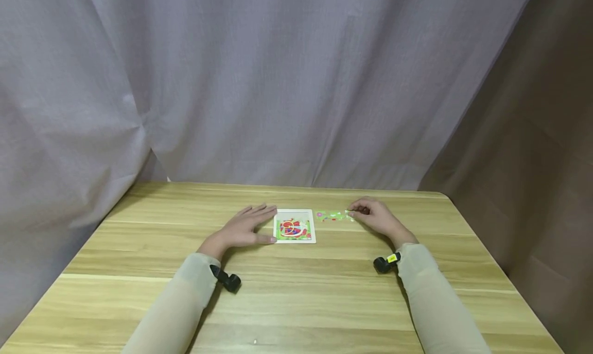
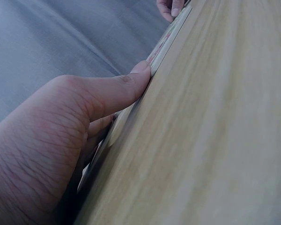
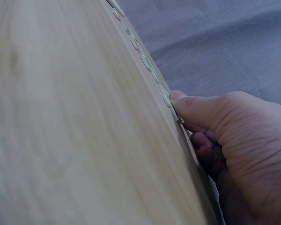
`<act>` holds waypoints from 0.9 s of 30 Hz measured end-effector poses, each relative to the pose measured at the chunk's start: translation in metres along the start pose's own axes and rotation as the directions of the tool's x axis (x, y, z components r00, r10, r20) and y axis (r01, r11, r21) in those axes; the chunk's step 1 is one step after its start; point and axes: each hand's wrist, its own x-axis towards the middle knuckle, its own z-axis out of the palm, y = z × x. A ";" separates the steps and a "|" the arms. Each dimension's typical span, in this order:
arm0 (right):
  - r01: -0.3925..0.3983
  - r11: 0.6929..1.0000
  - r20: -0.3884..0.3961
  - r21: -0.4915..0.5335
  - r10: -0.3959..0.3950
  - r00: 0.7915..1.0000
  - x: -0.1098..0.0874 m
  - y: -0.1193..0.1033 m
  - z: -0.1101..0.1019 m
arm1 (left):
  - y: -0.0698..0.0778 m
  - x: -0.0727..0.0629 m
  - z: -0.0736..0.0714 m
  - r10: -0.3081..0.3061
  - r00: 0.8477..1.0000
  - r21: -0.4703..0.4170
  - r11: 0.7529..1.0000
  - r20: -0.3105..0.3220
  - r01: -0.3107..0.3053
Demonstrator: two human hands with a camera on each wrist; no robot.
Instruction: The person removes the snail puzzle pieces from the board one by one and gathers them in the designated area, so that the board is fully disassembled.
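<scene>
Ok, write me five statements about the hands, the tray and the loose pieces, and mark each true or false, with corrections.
1. The left hand touches the left side of the white-framed tray. True.
2. The right hand is nearer to the loose pieces than to the tray. True.
3. The loose pieces lie to the left of the tray. False: in the head view they lie to its right.
4. The left hand is balled into a fist. False: its fingers are stretched out.
5. The tray lies on a wood-grained table. True.
</scene>
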 end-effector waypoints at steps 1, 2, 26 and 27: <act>-0.001 1.000 -0.003 0.003 0.001 1.000 0.000 0.000 0.000 | 0.000 0.000 0.000 0.001 1.000 0.001 1.000 -0.001 -0.001; -0.004 1.000 -0.004 0.006 0.004 1.000 0.000 0.000 0.001 | 0.000 0.000 0.000 0.003 1.000 0.002 1.000 -0.002 -0.003; -0.021 0.999 -0.033 0.026 0.022 0.999 -0.004 0.000 0.003 | -0.001 -0.001 0.001 0.014 1.000 -0.016 1.000 -0.010 -0.014; -0.021 1.000 -0.028 0.022 0.022 0.999 -0.004 0.000 0.003 | -0.001 0.000 0.001 0.014 1.000 -0.013 1.000 -0.003 -0.014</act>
